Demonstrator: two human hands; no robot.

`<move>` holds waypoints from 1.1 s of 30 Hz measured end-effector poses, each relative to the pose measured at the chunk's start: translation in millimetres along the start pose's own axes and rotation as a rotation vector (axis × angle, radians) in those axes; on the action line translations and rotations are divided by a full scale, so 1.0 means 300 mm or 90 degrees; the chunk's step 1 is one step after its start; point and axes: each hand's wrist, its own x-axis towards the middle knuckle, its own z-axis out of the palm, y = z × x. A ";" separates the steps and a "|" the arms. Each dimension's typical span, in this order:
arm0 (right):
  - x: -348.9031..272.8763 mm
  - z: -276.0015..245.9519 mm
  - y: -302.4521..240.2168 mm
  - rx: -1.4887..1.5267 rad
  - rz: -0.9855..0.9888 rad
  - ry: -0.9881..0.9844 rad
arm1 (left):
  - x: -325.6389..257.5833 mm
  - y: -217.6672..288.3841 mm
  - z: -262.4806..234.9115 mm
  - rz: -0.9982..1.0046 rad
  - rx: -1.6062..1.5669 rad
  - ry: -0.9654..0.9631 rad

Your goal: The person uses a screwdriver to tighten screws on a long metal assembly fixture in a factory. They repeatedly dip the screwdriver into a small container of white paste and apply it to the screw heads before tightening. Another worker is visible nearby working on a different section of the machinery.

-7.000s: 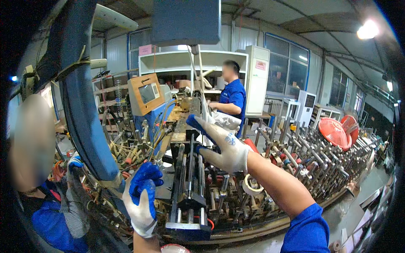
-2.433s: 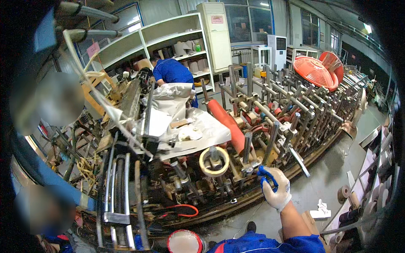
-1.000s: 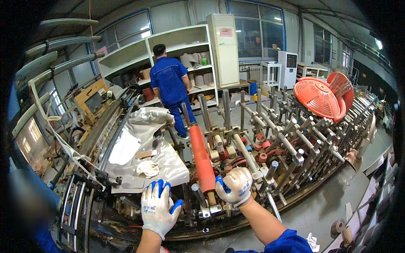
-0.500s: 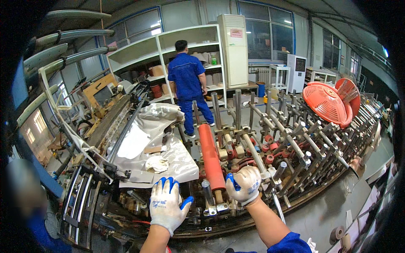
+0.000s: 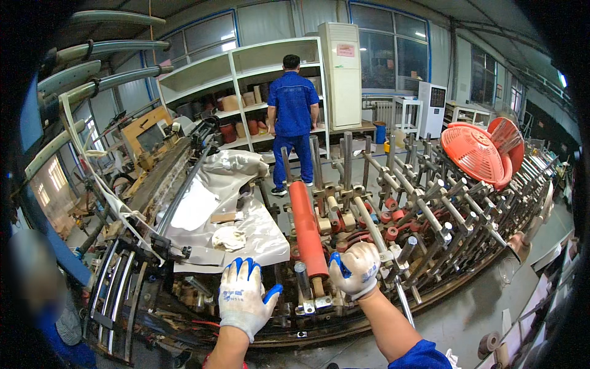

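My left hand (image 5: 244, 298), in a white work glove with blue fingertips, is spread with its thumb out, over the machine's near edge. Just beyond its fingers is the front edge of a grey sheet (image 5: 270, 237). My right hand (image 5: 357, 272), gloved alike, is closed with curled fingers. Whatever it may hold is hidden. A red roller (image 5: 305, 224) slants away from me between the hands, its near end left of my right hand and apart from it. Metal rods (image 5: 372, 224) with clamps stand and lie beyond my right hand.
A wad of white cloth (image 5: 229, 238) and a small brown piece (image 5: 226, 217) lie on the sheet. Red plastic baskets (image 5: 472, 150) sit atop the rods at right. A co-worker in blue (image 5: 294, 114) stands by white shelves (image 5: 232, 67); another person (image 5: 40, 295) is at far left.
The co-worker by the shelves has moved right and now stands with their back to me. My hands have stayed almost in place.
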 end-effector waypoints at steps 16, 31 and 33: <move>-0.004 -0.010 -0.006 0.022 0.013 -0.024 | 0.001 0.002 0.005 -0.005 -0.009 0.002; 0.005 -0.013 -0.008 0.014 0.003 -0.010 | -0.007 0.002 0.007 -0.001 0.017 0.000; 0.006 -0.013 -0.009 0.016 0.005 -0.009 | -0.007 0.002 0.005 0.000 0.013 0.003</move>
